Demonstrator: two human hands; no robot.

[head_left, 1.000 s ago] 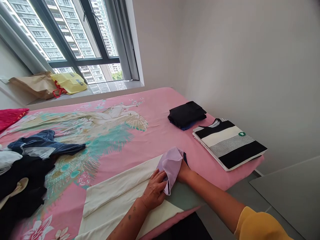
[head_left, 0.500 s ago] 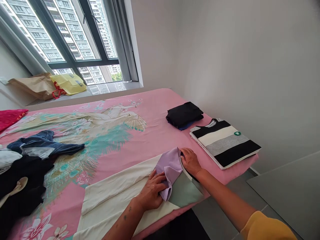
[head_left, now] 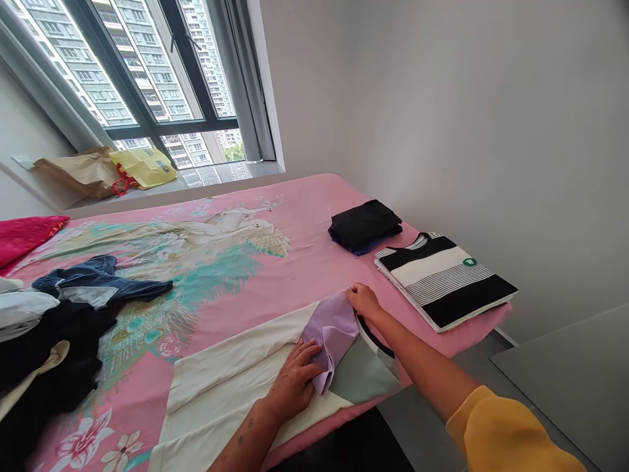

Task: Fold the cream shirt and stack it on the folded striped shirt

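Note:
A cream long-sleeved garment [head_left: 236, 373] lies spread on the bed, with a sage green panel [head_left: 363, 373] and a dark curved neck trim [head_left: 376, 334]. A folded lilac fabric part [head_left: 331, 347] lies bunched on top of it. My left hand [head_left: 295, 380] presses on the lilac fabric's lower left side, fingers over the fold. My right hand [head_left: 363, 300] sits at the lilac fabric's top corner, fingers curled against its edge. Whether those fingers pinch the cloth is hidden.
The pink floral bedsheet [head_left: 304, 203] holds a folded striped top [head_left: 442, 282] and a folded black garment [head_left: 363, 226] to the far right. Jeans [head_left: 98, 282], a mixed clothes pile [head_left: 49, 347] and a red cloth [head_left: 27, 239] lie left. A wall borders the bed's far right side.
My right hand has moved from the neck trim up and left to the lilac fabric's top corner. My left hand stays on the lilac fabric.

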